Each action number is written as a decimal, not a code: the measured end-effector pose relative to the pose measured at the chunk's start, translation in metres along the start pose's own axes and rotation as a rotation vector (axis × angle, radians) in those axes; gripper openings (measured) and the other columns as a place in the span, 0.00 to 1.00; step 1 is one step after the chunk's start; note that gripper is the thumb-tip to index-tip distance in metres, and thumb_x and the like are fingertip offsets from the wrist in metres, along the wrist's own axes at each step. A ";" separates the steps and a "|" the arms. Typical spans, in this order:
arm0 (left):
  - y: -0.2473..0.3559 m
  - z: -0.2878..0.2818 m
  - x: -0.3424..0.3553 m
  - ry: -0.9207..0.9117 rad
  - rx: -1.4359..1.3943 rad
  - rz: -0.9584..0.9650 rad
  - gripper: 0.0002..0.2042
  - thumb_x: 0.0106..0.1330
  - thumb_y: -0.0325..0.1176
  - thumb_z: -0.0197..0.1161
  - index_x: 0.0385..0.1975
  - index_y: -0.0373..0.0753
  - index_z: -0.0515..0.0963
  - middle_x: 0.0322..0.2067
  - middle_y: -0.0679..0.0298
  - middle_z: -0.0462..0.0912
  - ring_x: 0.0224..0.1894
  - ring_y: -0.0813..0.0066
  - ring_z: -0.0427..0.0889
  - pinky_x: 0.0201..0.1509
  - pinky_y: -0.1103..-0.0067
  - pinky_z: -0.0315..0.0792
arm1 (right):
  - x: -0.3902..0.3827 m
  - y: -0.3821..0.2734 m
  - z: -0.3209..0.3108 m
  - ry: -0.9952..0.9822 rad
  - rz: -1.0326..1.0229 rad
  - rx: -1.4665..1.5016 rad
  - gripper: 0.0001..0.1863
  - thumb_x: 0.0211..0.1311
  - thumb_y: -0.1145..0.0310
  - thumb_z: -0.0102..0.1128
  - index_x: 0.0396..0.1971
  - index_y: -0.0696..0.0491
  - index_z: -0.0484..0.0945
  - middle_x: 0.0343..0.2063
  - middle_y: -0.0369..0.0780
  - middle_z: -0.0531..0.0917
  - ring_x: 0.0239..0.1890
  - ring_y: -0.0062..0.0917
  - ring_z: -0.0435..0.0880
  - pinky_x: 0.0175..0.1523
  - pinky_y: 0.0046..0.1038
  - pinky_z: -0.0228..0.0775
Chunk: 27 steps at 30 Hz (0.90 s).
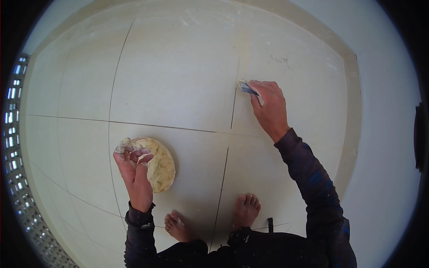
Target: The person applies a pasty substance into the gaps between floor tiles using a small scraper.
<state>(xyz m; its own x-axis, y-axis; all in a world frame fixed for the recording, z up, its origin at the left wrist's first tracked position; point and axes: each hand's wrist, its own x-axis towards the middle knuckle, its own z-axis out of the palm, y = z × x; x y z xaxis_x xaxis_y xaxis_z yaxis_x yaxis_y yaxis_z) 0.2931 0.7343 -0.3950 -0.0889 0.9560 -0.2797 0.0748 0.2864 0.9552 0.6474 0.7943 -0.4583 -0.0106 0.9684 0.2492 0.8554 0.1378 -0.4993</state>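
My right hand grips a small grey-blue scraper with pale paste on its edge. The scraper meets the floor at a dark joint between cream tiles, where a yellowish smear runs farther up the line. On the left, my left hand is over the near-left side of a round bowl of cream-yellow paste. Its fingers are curled and coated with paste, with a pale lump at the fingertips. Whether those fingers hold the lump, the rim or something else is unclear.
Large glossy tiles cover the floor, with dark joints crossing near the middle. My bare feet stand at the bottom. A beige skirting runs along the white wall. A pierced screen borders the left side.
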 end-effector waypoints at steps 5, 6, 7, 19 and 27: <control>-0.010 -0.006 0.005 -0.009 -0.019 0.003 0.28 0.66 0.22 0.40 0.69 0.33 0.54 0.55 0.61 0.63 0.55 0.66 0.72 0.63 0.64 0.72 | -0.021 -0.014 0.036 -0.072 -0.192 -0.209 0.09 0.59 0.75 0.64 0.40 0.54 0.83 0.38 0.35 0.83 0.40 0.28 0.78 0.46 0.32 0.70; -0.009 -0.007 0.006 -0.004 -0.019 -0.001 0.28 0.66 0.22 0.40 0.69 0.33 0.54 0.55 0.61 0.63 0.55 0.66 0.72 0.63 0.64 0.72 | -0.041 -0.027 0.041 -0.076 -0.231 -0.202 0.08 0.58 0.75 0.64 0.39 0.54 0.83 0.37 0.34 0.82 0.39 0.27 0.78 0.45 0.31 0.70; -0.008 -0.005 0.008 0.006 -0.019 -0.004 0.28 0.65 0.21 0.40 0.69 0.33 0.54 0.55 0.60 0.63 0.55 0.66 0.72 0.63 0.64 0.72 | -0.057 -0.037 0.039 -0.090 -0.250 -0.165 0.08 0.59 0.75 0.64 0.38 0.54 0.83 0.37 0.33 0.82 0.39 0.26 0.78 0.44 0.30 0.70; -0.008 -0.004 0.007 0.007 -0.028 -0.052 0.31 0.61 0.21 0.41 0.69 0.33 0.54 0.55 0.59 0.63 0.56 0.66 0.72 0.64 0.64 0.71 | 0.110 0.055 0.005 0.079 -0.082 -0.225 0.11 0.60 0.76 0.59 0.43 0.55 0.81 0.33 0.44 0.85 0.41 0.41 0.79 0.46 0.41 0.71; -0.018 -0.014 0.012 0.060 -0.040 -0.048 0.32 0.60 0.21 0.41 0.69 0.33 0.54 0.56 0.60 0.62 0.56 0.67 0.71 0.64 0.64 0.70 | -0.012 -0.012 0.026 -0.092 -0.236 -0.120 0.16 0.53 0.82 0.59 0.43 0.57 0.82 0.40 0.39 0.84 0.46 0.35 0.80 0.51 0.35 0.74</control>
<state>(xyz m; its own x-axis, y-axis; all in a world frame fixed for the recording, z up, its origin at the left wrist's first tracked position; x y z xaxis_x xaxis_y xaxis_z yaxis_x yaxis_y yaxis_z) 0.2768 0.7397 -0.4138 -0.1510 0.9352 -0.3204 0.0296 0.3282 0.9441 0.6240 0.7863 -0.4774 -0.2595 0.9279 0.2676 0.8788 0.3418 -0.3330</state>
